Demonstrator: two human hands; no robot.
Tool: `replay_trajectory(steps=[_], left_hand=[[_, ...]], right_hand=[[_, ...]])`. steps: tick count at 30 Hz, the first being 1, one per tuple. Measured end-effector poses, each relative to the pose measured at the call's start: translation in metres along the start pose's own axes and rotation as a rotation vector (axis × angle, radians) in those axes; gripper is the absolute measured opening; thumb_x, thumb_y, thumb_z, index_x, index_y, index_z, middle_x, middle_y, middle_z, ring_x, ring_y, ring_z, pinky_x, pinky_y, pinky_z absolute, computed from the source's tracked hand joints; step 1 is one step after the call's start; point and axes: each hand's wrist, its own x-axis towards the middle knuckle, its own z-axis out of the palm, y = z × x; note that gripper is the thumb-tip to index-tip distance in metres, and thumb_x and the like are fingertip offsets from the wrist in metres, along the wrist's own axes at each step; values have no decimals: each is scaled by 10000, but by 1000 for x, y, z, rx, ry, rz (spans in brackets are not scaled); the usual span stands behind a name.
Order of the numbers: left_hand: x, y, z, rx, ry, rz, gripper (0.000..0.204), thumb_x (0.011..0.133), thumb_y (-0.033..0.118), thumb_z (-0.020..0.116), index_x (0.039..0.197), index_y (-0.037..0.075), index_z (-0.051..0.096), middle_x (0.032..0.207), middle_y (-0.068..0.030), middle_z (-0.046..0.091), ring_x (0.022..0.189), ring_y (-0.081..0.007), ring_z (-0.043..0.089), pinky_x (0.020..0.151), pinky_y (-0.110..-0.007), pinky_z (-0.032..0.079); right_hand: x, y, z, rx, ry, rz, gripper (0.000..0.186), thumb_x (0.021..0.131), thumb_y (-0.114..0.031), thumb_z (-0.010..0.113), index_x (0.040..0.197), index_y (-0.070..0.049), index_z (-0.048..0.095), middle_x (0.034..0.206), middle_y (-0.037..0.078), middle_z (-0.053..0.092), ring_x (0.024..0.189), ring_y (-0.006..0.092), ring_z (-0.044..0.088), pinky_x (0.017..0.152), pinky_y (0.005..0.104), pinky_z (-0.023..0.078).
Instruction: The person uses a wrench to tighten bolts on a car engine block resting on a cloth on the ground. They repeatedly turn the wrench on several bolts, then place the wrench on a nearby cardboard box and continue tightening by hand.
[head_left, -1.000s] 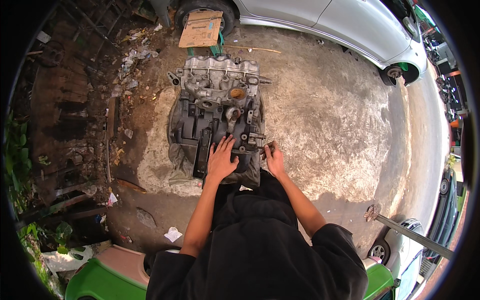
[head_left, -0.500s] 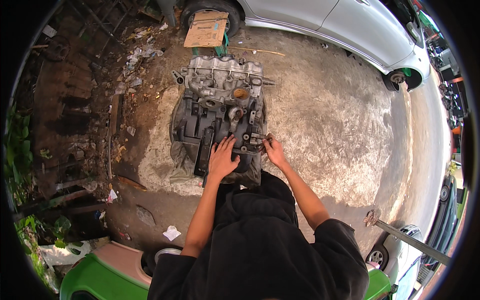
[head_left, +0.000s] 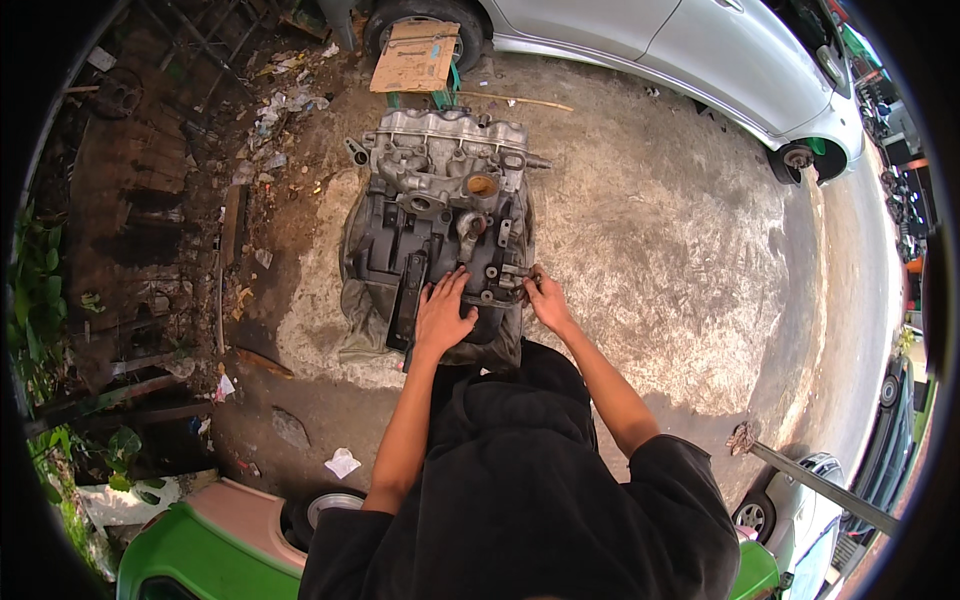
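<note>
A grey metal car engine stands in front of me on a dark, crumpled cloth. Across its near part my left hand lies with the fingers stretched out on the dark casing, beside a long black bracket. At the engine's near right edge, my right hand has its fingers pinched together next to a small metal fitting. What sits between those fingertips is too small to make out. A round port with a brown covering shows higher on the engine.
Beyond the engine a green stool carries a cardboard sheet with wrenches on it. A silver car is parked behind. Litter and planks lie at left; a metal post slants in at right.
My hands stay at nearly the same spots on the engine. The view has shifted very slightly.
</note>
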Motion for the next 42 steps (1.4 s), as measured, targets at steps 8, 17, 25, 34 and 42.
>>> replay_trajectory(steps=[8, 17, 25, 34, 42], left_hand=[[0, 1, -2, -5, -1, -18, 718, 906, 287, 686, 1557, 173, 405, 1643, -14, 394, 1517, -243, 356, 1251, -501, 249], [0, 2, -1, -8, -16, -22, 728, 888, 291, 681, 1546, 144, 406, 1640, -18, 393, 1516, -250, 358, 1253, -525, 232], [1, 0, 0, -5, -14, -20, 713, 888, 283, 694, 1539, 154, 432, 1635, -18, 409, 1504, -250, 376, 1251, -501, 248], [-2, 1, 1, 8, 7, -14, 706, 886, 284, 694, 1531, 149, 442, 1627, -20, 421, 1498, -251, 385, 1251, -506, 249], [-2, -2, 4, -8, 29, -8, 697, 881, 295, 679, 1515, 125, 445, 1620, -28, 423, 1499, -248, 383, 1248, -509, 242]], right_hand=[[-4, -16, -6, 68, -29, -6, 212, 1057, -176, 518, 1127, 22, 550, 751, 153, 718, 687, 243, 712, 681, 385, 550], [-8, -14, 2, 32, 19, -49, 238, 1051, -176, 537, 1167, 32, 540, 782, 197, 715, 726, 332, 717, 714, 429, 555], [-20, 3, 12, -214, 29, -220, 303, 1020, -162, 582, 1228, 43, 500, 859, 309, 663, 824, 505, 654, 731, 516, 518], [-62, 15, 37, -454, -45, -397, 233, 978, -130, 631, 1131, -9, 504, 951, 246, 586, 903, 471, 610, 748, 543, 517], [-65, 26, 33, -236, 132, -298, 204, 1009, -126, 600, 1109, 21, 500, 988, 272, 633, 919, 485, 627, 785, 529, 506]])
